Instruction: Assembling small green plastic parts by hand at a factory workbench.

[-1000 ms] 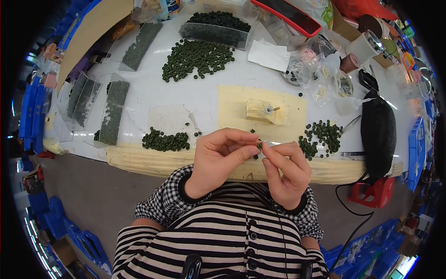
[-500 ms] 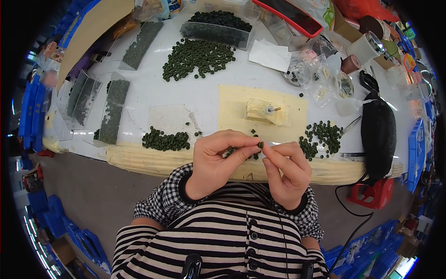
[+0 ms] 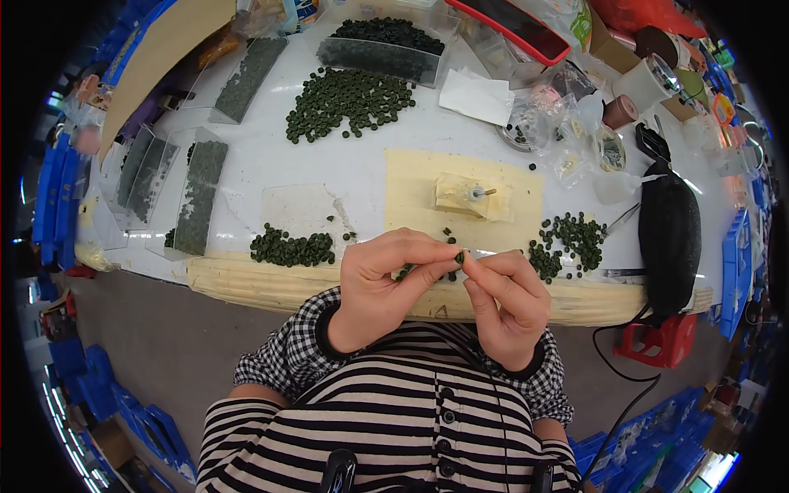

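A small dark green round piece (image 3: pixel 459 257), like a button or bead, is pinched at the table's front edge. My left hand (image 3: pixel 382 283) is closed, with thumb and forefinger gripping it from the left. From the right, my right hand (image 3: pixel 511 304) presses its fingertips against the same piece, its fingers curled. Beneath and behind my fingers lie a few more green pieces (image 3: pixel 451 241), partly hidden. Similar pieces form a pile (image 3: pixel 292 247) left of my hands and a looser pile (image 3: pixel 575 240) to the right.
A yellow block with a metal pin (image 3: pixel 472 195) stands on a yellow sheet (image 3: pixel 407 177). Farther back are a large green heap (image 3: pixel 341 103), a clear bin (image 3: pixel 382 62) and white tissue (image 3: pixel 477 97). Clear boxes (image 3: pixel 201 197) stand left; a black pouch (image 3: pixel 670 238) lies right.
Both hands stay almost in place. The green piece between my fingertips looks slightly turned.
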`<move>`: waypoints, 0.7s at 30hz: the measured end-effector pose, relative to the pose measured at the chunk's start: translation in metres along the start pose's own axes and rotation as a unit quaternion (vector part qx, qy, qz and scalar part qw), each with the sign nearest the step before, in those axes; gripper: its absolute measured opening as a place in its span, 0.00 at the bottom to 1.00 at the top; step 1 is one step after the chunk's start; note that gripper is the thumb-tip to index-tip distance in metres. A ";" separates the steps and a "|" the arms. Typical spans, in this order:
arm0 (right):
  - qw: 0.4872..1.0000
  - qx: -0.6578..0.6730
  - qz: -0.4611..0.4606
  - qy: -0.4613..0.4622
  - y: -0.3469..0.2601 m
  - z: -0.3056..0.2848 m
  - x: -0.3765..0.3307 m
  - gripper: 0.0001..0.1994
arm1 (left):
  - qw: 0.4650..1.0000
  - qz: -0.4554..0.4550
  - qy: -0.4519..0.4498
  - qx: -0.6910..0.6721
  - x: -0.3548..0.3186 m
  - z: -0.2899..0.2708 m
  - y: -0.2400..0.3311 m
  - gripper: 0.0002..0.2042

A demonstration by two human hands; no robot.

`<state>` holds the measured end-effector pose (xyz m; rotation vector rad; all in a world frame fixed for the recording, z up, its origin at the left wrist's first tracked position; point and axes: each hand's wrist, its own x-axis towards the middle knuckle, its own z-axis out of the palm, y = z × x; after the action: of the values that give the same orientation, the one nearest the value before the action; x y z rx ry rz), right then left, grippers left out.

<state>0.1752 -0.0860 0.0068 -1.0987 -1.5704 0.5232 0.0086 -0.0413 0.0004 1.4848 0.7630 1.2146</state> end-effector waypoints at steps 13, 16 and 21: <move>1.000 0.013 0.003 0.000 0.000 0.002 -0.002 0.18 | 0.999 -0.019 0.006 -0.028 0.000 0.000 0.001 0.09; 1.000 0.010 0.001 0.003 -0.001 0.002 -0.002 0.18 | 0.999 -0.027 0.006 -0.033 -0.001 0.000 0.001 0.08; 1.000 -0.006 -0.014 -0.001 -0.002 0.000 0.000 0.17 | 0.998 -0.047 -0.001 -0.045 0.000 -0.001 0.003 0.08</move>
<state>0.1742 -0.0867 0.0082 -1.0830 -1.5901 0.4971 0.0074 -0.0421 0.0032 1.3614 0.7574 1.1610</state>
